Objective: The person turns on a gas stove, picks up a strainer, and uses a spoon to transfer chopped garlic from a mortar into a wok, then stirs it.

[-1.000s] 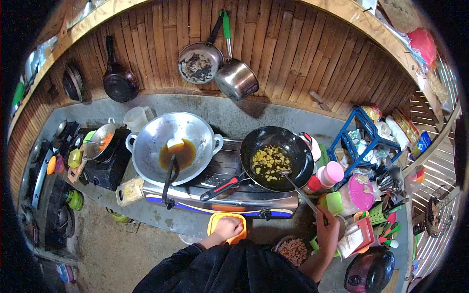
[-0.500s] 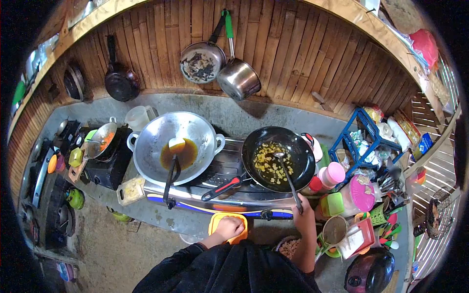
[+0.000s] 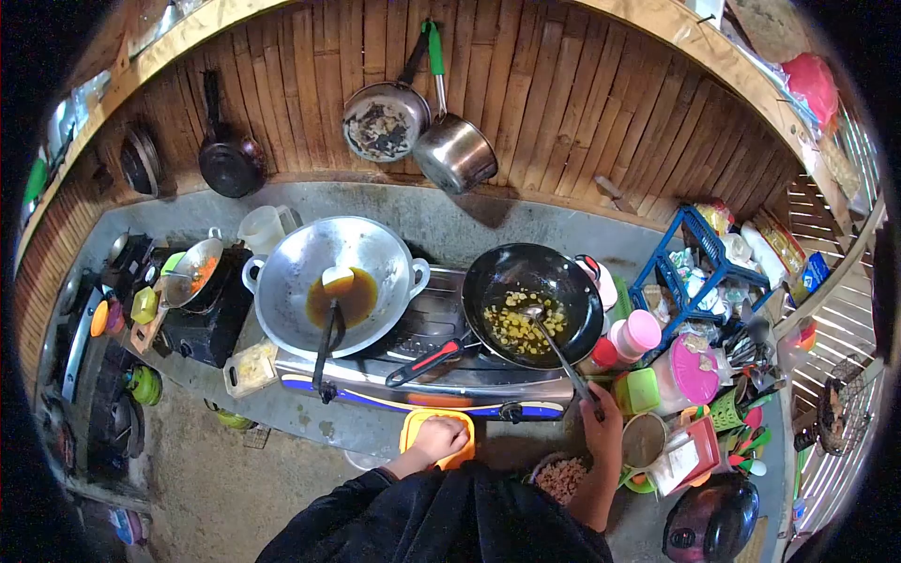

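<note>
My right hand grips the dark handle end of a metal cooking spoon. Its head rests among small yellowish chopped pieces in oil, inside a black frying pan on the stove. My left hand is closed over a yellow-orange container at the stove's front edge; whatever its fingers hold is hidden. Left of the pan stands a large silver wok with brown liquid and a ladle in it.
A bowl of minced-looking food sits between me and my right forearm. Pink-lidded jars, a blue rack and a rice cooker stand right. To the left are a cutting board and a smaller pan.
My right hand has shifted right with the spoon handle, and the spoon head has moved slightly down in the frying pan. My left hand stays at the yellow-orange container.
</note>
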{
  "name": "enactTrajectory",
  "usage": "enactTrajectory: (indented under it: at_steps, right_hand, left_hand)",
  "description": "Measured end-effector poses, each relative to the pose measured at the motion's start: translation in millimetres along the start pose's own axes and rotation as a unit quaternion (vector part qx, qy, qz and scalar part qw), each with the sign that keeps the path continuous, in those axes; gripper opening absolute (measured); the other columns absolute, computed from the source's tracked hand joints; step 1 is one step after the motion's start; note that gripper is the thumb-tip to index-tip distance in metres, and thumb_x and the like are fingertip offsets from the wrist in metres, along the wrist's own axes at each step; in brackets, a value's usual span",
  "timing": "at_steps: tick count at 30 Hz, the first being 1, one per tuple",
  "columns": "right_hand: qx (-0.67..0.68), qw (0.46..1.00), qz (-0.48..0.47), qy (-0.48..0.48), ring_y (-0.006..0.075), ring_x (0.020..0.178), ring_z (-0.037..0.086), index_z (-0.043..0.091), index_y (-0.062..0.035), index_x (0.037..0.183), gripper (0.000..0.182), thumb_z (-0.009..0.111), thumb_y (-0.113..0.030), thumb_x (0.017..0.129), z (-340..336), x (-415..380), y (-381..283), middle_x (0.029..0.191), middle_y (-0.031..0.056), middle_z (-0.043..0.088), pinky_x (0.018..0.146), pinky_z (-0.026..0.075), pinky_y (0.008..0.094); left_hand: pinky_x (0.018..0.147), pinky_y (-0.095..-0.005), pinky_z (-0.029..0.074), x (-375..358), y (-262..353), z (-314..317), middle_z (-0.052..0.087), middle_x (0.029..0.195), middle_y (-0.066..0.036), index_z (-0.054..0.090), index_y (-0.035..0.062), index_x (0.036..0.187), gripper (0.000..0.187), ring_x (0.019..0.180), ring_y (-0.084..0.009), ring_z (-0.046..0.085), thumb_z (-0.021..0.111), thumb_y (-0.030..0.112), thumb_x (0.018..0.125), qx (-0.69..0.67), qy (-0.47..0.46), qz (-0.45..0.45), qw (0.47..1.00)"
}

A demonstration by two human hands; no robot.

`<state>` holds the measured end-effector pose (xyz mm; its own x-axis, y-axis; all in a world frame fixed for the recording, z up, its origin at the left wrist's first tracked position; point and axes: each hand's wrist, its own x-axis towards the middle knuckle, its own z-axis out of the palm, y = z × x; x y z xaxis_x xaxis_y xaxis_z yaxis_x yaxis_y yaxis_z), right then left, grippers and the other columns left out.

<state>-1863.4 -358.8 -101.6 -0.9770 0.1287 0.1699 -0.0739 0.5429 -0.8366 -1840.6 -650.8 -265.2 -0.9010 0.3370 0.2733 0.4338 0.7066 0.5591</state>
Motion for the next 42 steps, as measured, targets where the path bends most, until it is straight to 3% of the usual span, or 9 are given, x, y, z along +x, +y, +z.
enactTrajectory:
  at_steps: [2, 10, 20, 23, 26, 29, 30, 37, 42]
  right_hand:
    - [-0.001, 0.999, 0.014, 0.032, 0.0118, 0.070, 0.054, 0.062, -0.0010, 0.107, 0.024, 0.060, -0.009, 0.084, -14.0, -8.7, -28.8, 0.080, 0.0036, 0.060, 0.066, 0.044, 0.0238]
    - [0.107, 0.990, 0.032, 0.085, 0.0049, 0.058, 0.047, 0.064, 0.0010, 0.103, 0.019, 0.059, -0.007, 0.087, -52.3, -24.0, -34.9, 0.073, -0.0012, 0.057, 0.052, 0.038, 0.0194]
    - [0.080, 0.992, 0.058, 0.074, 0.0054, 0.060, 0.049, 0.065, 0.0006, 0.104, 0.019, 0.058, -0.007, 0.088, -42.9, -18.5, -21.2, 0.080, 0.0016, 0.060, 0.053, 0.039, 0.0194]
    - [0.075, 0.994, 0.003, 0.077, 0.0049, 0.056, 0.048, 0.064, -0.0005, 0.105, 0.021, 0.058, -0.009, 0.088, -22.5, -9.1, 2.0, 0.069, -0.0016, 0.054, 0.050, 0.037, 0.0188]
    - [0.049, 0.997, 0.050, 0.028, 0.0159, 0.077, 0.059, 0.061, 0.0036, 0.108, 0.027, 0.060, -0.011, 0.085, -7.3, -4.4, 4.5, 0.089, 0.0108, 0.065, 0.076, 0.046, 0.0283]
    - [0.092, 0.993, 0.069, -0.021, 0.0164, 0.081, 0.059, 0.058, 0.0031, 0.112, 0.031, 0.059, -0.011, 0.084, 11.9, 2.5, 19.0, 0.094, 0.0122, 0.065, 0.078, 0.046, 0.0279]
    - [0.066, 0.998, -0.013, -0.002, 0.0156, 0.079, 0.059, 0.056, 0.0023, 0.115, 0.034, 0.059, -0.012, 0.084, 21.5, 5.7, 30.0, 0.092, 0.0123, 0.065, 0.077, 0.046, 0.0281]
    - [0.130, 0.986, 0.084, -0.063, 0.0096, 0.066, 0.054, 0.056, 0.0009, 0.117, 0.036, 0.059, -0.011, 0.083, 38.9, 4.9, -2.4, 0.080, 0.0046, 0.060, 0.060, 0.045, 0.0243]
    - [0.112, 0.993, 0.034, -0.020, 0.0092, 0.071, 0.054, 0.059, 0.0006, 0.114, 0.032, 0.059, -0.010, 0.083, 29.9, 3.9, 10.0, 0.083, 0.0038, 0.061, 0.066, 0.044, 0.0234]
  left_hand:
    - [0.062, -0.0446, 0.046, 0.2, 0.2, 0.5, 0.059, 0.066, -0.013, 0.054, 0.0069, 0.067, 0.023, 0.064, -0.0330, 0.059, 0.055, 0.027, 0.079, -0.014, 0.019, 0.005, 1.000]
    - [0.065, -0.0422, 0.046, -0.9, 0.6, -0.2, 0.062, 0.069, -0.011, 0.056, 0.0086, 0.067, 0.023, 0.068, -0.0300, 0.060, 0.053, 0.028, 0.079, 0.009, -0.001, -0.007, 1.000]
    - [0.065, -0.0424, 0.047, -0.6, -0.6, 2.0, 0.063, 0.070, -0.011, 0.057, 0.0085, 0.068, 0.022, 0.068, -0.0303, 0.061, 0.053, 0.027, 0.079, 0.011, -0.004, -0.008, 1.000]
    - [0.061, -0.0451, 0.046, -0.3, -0.1, 1.3, 0.060, 0.067, -0.013, 0.054, 0.0062, 0.067, 0.025, 0.064, -0.0330, 0.059, 0.053, 0.027, 0.080, -0.007, 0.030, 0.012, 0.999]
    - [0.061, -0.0445, 0.047, 0.6, 1.5, -0.9, 0.061, 0.068, -0.013, 0.055, 0.0061, 0.068, 0.025, 0.065, -0.0327, 0.060, 0.053, 0.027, 0.080, -0.004, 0.018, 0.008, 1.000]
    - [0.066, -0.0428, 0.047, 0.2, 3.3, -2.5, 0.063, 0.072, -0.012, 0.057, 0.0078, 0.070, 0.024, 0.070, -0.0310, 0.061, 0.051, 0.028, 0.080, 0.012, 0.001, -0.008, 1.000]
    - [0.066, -0.0428, 0.047, 0.3, 3.2, -2.7, 0.063, 0.072, -0.012, 0.057, 0.0078, 0.070, 0.024, 0.070, -0.0310, 0.061, 0.051, 0.028, 0.080, 0.012, 0.001, -0.008, 1.000]
    - [0.065, -0.0434, 0.048, 0.7, 3.3, -3.2, 0.063, 0.072, -0.013, 0.058, 0.0070, 0.071, 0.025, 0.069, -0.0316, 0.061, 0.051, 0.029, 0.081, 0.011, 0.000, -0.003, 1.000]
    - [0.062, -0.0438, 0.048, 0.0, -0.2, 0.4, 0.062, 0.070, -0.013, 0.058, 0.0062, 0.071, 0.025, 0.065, -0.0325, 0.060, 0.052, 0.028, 0.082, 0.012, 0.015, 0.011, 1.000]
